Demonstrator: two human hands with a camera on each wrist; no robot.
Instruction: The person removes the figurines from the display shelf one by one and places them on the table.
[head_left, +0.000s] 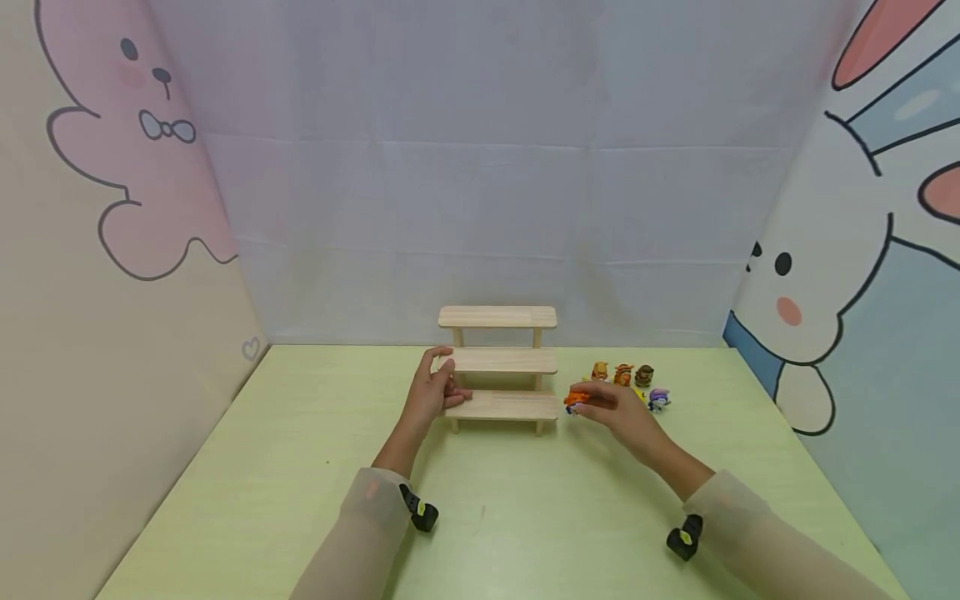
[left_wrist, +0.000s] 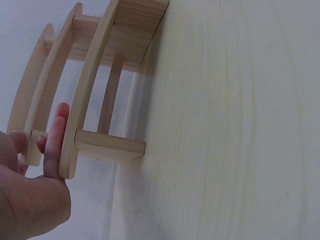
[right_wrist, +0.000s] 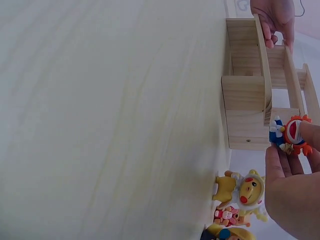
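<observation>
A three-tier wooden display stand (head_left: 498,360) stands toward the back of the table. My left hand (head_left: 431,393) grips its left end, with fingers lying over the bottom tier (head_left: 502,406) and others round the end of the middle tier (head_left: 501,360). In the left wrist view, the fingers of my left hand (left_wrist: 35,190) reach in behind the lowest board (left_wrist: 92,75). My right hand (head_left: 621,414) pinches a small toy figurine (right_wrist: 295,134) with an orange frilled head and blue-and-white body, just off the stand's right end.
Several more figurines stand right of the stand: an orange-yellow one (head_left: 600,370), an orange striped one (head_left: 623,374), a brownish-green one (head_left: 644,376) and a purple-capped one (head_left: 658,400). A yellow figurine (right_wrist: 242,190) is close below my right hand. A white cloth (head_left: 510,183) hangs behind the table.
</observation>
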